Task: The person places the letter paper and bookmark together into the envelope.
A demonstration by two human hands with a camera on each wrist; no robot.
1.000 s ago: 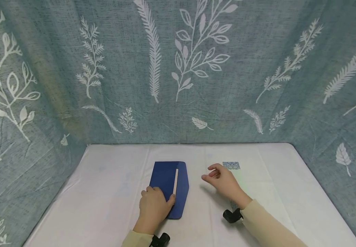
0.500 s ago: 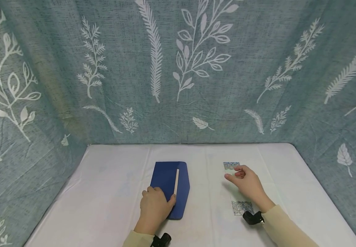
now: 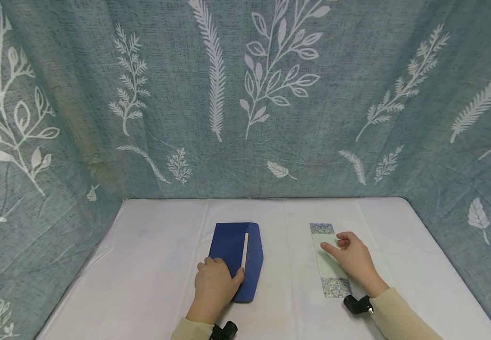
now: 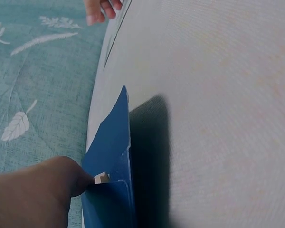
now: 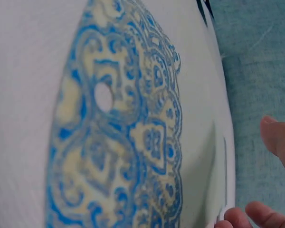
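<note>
My left hand (image 3: 213,285) grips the lower left part of a dark blue envelope (image 3: 228,241). Its thumb lies at the lower end of a narrow pale strip (image 3: 244,250) along the flap side. Seen from the left wrist, the envelope (image 4: 115,137) casts a broad shadow on the cloth beneath its edge. Over a long pale green card (image 3: 325,257) hovers my right hand (image 3: 353,257), thumb and fingers apart with nothing between them. Both card ends carry a blue lace-like pattern (image 5: 152,137); the near end has a small round hole (image 5: 103,97).
A white cloth (image 3: 288,311) covers the table, with envelope and card lying a hand's width or more apart. Teal curtains (image 3: 236,170) with white leaf prints hang behind the table and at both sides. A black wrist camera (image 3: 357,304) sits at my right cuff.
My right hand has moved right, away from the envelope, to above the card's right edge, uncovering more of the card. My left hand stays on the envelope.
</note>
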